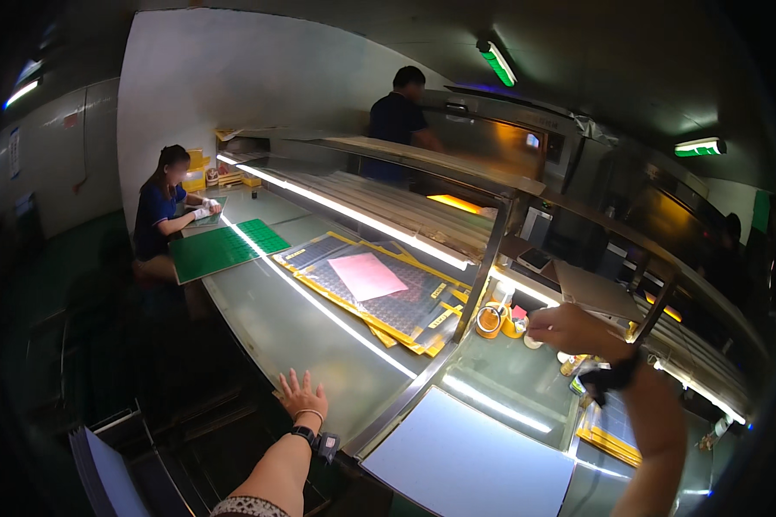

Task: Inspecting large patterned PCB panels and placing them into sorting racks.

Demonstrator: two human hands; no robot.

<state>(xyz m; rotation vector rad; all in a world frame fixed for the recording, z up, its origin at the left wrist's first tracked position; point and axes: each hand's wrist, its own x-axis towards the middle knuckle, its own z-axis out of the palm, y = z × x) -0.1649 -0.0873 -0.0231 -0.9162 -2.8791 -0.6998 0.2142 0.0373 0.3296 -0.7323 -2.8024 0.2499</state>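
In the head view, the left hand (pixel 302 398) is at the lower centre of the frame, fingers spread and palm down at the near edge of the grey worktop (pixel 319 332), holding nothing. The right hand (pixel 582 332), right of centre, is raised with its fingers curled inward; whether anything is pinched between them cannot be told. Just left of its fingertips, orange tape rolls (pixel 489 320) stand close together at the back of the worktop. A large pale-blue panel (pixel 470 452) lies flat at the bottom centre, between the two forearms and apart from both hands. Near the middle of the frame, a pink sheet (pixel 366 276) rests on dark gridded sheets (pixel 319 256) with yellow borders, which overlap in a stack. Further to the upper left lies a green mat (pixel 233 250), and behind it a co-worker (pixel 155 211) sits with gloved hands over a small board (pixel 209 213). Another person (pixel 397 112) in dark clothes stands at the top centre, behind the shelf. A bright light tube (pixel 353 211) runs along under that shelf (pixel 431 158). At the lower right, partly hidden by the right forearm, more yellow-edged sheets (pixel 608 438) lie on the worktop.
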